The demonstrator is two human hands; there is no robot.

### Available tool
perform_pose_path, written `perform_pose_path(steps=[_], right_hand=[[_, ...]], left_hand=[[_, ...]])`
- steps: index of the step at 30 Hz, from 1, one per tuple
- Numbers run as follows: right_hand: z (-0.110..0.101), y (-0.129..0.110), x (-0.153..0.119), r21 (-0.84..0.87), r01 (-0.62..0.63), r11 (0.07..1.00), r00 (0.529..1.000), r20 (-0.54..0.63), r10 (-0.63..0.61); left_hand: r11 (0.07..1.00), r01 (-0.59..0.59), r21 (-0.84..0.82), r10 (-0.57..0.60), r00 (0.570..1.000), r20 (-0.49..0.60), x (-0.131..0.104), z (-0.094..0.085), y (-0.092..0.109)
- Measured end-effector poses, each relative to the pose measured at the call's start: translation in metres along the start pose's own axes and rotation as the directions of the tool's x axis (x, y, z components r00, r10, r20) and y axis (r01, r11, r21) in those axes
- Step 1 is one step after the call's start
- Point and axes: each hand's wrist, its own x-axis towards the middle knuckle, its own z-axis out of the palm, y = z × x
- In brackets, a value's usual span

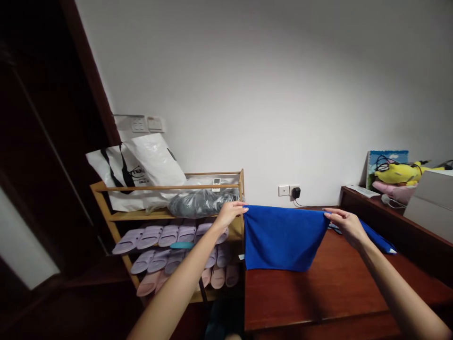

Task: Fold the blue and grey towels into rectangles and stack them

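A blue cloth [285, 238] hangs stretched between my two hands, above the reddish-brown wooden table [283, 302]. At its upper left corner my left hand [229, 215] pinches it between thumb and fingers. My right hand [345, 224] pinches the upper right corner in the same way. The cloth's top edge runs nearly straight, and its lower edge hangs close to the tabletop; I cannot tell whether it touches. Behind my right wrist lies another blue cloth [378, 240], partly hidden by the hand.
Left of the table stands a wooden rack [170, 188] with several slippers [152, 236], white bags [155, 160] and a grey plastic-wrapped bundle [198, 203]. A raised ledge on the right bears a yellow plush toy [398, 174] and white boxes [433, 203]. A black plug [296, 192] sits in the wall.
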Motion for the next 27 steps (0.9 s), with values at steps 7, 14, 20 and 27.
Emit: perform_pose_path(steps=[7,14,20,27], right_hand=[[0.003,-0.029,-0.015,-0.292,0.136,0.947,0.990,0.000,-0.142],[-0.004,-0.038,-0.030,-0.396,0.184,0.900,0.980,0.001,-0.200],[-0.022,-0.040,-0.041,-0.587,0.242,0.773,0.965,0.059,-0.257],[-0.040,-0.061,-0.072,-0.675,0.296,0.675,0.947,0.116,-0.299]], left_hand=[[0.988,-0.024,0.150,0.027,0.999,-0.017,-0.003,-0.012,0.019],[0.922,-0.107,0.372,0.118,0.993,-0.008,-0.031,-0.006,0.045],[0.796,-0.192,0.575,0.186,0.980,0.069,-0.060,-0.010,0.064],[0.818,-0.092,0.568,0.063,0.995,0.071,-0.098,-0.021,0.113]])
